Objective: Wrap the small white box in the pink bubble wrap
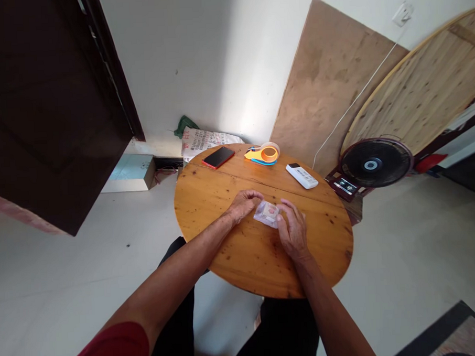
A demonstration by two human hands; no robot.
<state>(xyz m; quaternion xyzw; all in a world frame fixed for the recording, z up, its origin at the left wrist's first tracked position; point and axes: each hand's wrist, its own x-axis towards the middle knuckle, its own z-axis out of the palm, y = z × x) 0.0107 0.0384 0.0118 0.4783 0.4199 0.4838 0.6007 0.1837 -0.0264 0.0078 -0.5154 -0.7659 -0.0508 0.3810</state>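
Observation:
A small clear plastic packet with a printed label and something pinkish inside lies on the round wooden table, between my two hands. My left hand is closed, its fingertips pinched together at the packet's upper left corner. On the other side, my right hand has its thumb and fingers apart, with the thumb and index fingertip touching the packet's right edge. Whether the right fingertips grip the plastic is too small to tell.
Along the table's far side are a red-edged phone, an orange tape dispenser and a white device with a dark screen. A round fan stands right of the table. Boards lean on the wall; a dark door is at left.

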